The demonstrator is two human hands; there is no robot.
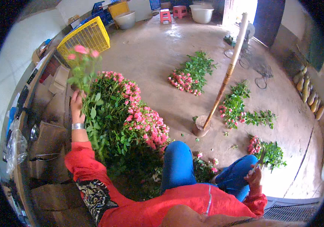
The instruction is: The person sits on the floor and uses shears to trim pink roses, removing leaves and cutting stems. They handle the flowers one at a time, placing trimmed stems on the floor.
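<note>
My left hand (77,103) is raised at the left, closed round the stems of a leafy spray of pink roses (82,63), whose blooms point up. Beside it a large heap of cut pink roses (147,122) lies against my left leg. My right hand (254,174), near my right knee, holds a small tool, perhaps pruning shears (261,160); its exact kind is unclear. Just beyond that hand is a small bunch of pink roses (272,154). Further bunches lie on the floor, one in the middle (193,72) and one to the right (234,106).
A bamboo pole (227,76) stands tilted in a round base (201,126) before me. A yellow plastic crate (85,39) is at upper left, above a shelf with cardboard boxes (50,136). Gourds (310,93) line the right wall. Red stools (179,12) stand at the back.
</note>
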